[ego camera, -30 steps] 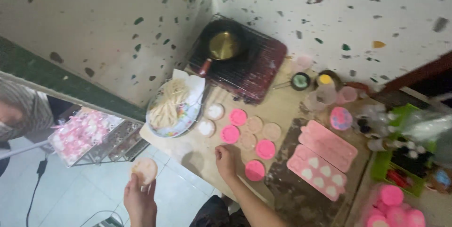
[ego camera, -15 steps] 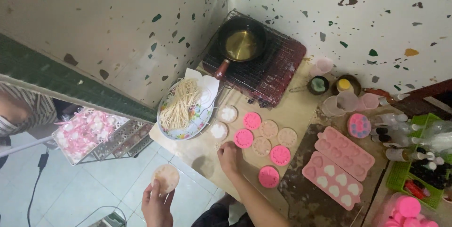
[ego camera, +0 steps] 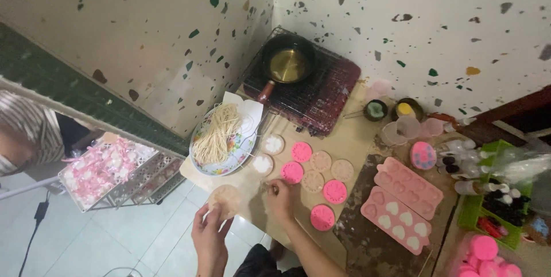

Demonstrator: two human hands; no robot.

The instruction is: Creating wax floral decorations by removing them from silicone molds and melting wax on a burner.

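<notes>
At the worktop [ego camera: 356, 139] edge, left hand [ego camera: 209, 234] grips a round pale disc [ego camera: 225, 199] by its lower rim. Right hand [ego camera: 279, 196] rests with fingers curled on the worktop, holding nothing visible. Disc appears thin, light and probably fragile; support the rim, not the centre. Surface: beige, flat, faintly mottled.

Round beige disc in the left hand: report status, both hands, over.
Left hand grips round beige disc at the table edge. Right hand flat on table beside pink round mould, holding nothing visible. Noodle plate close by, not touching.
</notes>
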